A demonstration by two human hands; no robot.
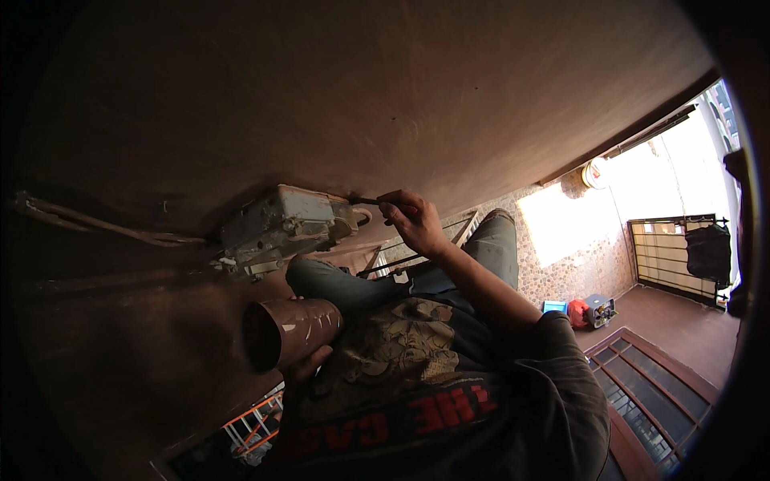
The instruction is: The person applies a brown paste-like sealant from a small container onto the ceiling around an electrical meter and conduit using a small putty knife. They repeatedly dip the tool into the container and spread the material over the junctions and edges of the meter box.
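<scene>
My right hand point(413, 220) is raised and shut on a thin dark brush point(365, 200), whose tip meets the edge of a grey, paint-stained box point(281, 226) fixed to a brown painted surface point(361, 88). My left hand point(307, 367) holds a brown, paint-smeared cup point(289, 330) from below, its open mouth turned to the left, just under the box. My knee in grey trousers point(337, 284) lies between the cup and the box. The bristles are hidden against the box.
A cable point(96, 226) runs from the box to the left along the surface. Orange and white metal rails point(253, 425) show at the bottom. To the right are a tiled wall point(577, 256), a barred gate point(666, 248) with a black bag point(710, 252), and red and blue items point(577, 311) on the floor.
</scene>
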